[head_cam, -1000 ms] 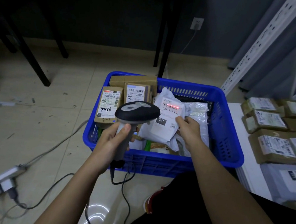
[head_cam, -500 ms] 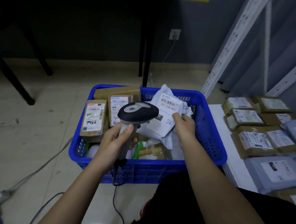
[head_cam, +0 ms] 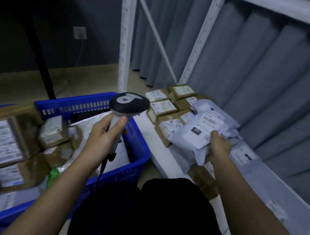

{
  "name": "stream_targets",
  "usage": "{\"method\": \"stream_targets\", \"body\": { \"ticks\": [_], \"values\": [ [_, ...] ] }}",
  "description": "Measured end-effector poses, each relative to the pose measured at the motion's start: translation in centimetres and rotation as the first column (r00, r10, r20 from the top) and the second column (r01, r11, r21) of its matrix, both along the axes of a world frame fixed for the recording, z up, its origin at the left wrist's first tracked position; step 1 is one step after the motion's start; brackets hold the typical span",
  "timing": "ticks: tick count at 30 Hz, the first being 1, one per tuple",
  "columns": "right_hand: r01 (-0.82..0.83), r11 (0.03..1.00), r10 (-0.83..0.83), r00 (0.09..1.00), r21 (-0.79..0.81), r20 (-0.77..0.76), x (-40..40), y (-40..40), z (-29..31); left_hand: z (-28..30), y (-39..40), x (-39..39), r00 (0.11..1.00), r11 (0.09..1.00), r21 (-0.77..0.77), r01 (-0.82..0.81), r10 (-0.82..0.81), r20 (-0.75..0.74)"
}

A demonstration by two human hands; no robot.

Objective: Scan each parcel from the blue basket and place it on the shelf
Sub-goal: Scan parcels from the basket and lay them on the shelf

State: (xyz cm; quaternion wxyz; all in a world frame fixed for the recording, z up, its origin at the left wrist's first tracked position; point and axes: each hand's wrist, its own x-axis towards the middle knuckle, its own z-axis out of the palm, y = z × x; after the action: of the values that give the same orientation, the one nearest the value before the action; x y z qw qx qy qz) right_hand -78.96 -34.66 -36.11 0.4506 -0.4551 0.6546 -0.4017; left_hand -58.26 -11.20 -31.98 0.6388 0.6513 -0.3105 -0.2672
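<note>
1. My left hand is wrapped round the grip of the barcode scanner, thumb up the front of the handle; the other fingers curl behind it, out of my sight. The scanner's head stands upright above the blue basket.
2. My right hand pinches the near edge of a grey poly-bag parcel, thumb on top, the remaining fingers hidden beneath the wrapping.
3. That parcel lies over the white shelf, its far end overlapping the brown boxes there. I cannot tell whether it rests on them or hangs just above.
4. Its white label shows a dark tag reading 231; the barcode and other print are too blurred to read.
5. Parcels in the basket are smeared by motion, their labels illegible, and the basket's left part is cut off by the frame edge.
6. My dark-clothed lap covers the floor between basket and shelf.
</note>
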Motion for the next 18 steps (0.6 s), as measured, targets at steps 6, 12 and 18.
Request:
{"method": "stream_targets", "body": {
  "ticks": [6, 12, 18],
  "values": [
    [-0.224, 0.914, 0.222, 0.974, 0.338, 0.047, -4.0, -4.4, -4.4, -1.4, -3.0, -1.7, 0.999, 0.998, 0.065, 0.024, -0.021, -0.036],
    [-0.496, 0.857, 0.498, 0.734, 0.136, -0.461, -0.8, 0.0, -3.7, -2.9, -1.0, -0.9, 0.999, 0.997, 0.073, -0.032, 0.035, -0.041],
    [-0.887, 0.452, 0.806, 0.360, 0.096, -0.470, 6.0, 6.0, -1.5, -5.3, 5.2, 1.2, 0.973, 0.975, 0.119, -0.188, 0.202, -0.113]
  ]
}}
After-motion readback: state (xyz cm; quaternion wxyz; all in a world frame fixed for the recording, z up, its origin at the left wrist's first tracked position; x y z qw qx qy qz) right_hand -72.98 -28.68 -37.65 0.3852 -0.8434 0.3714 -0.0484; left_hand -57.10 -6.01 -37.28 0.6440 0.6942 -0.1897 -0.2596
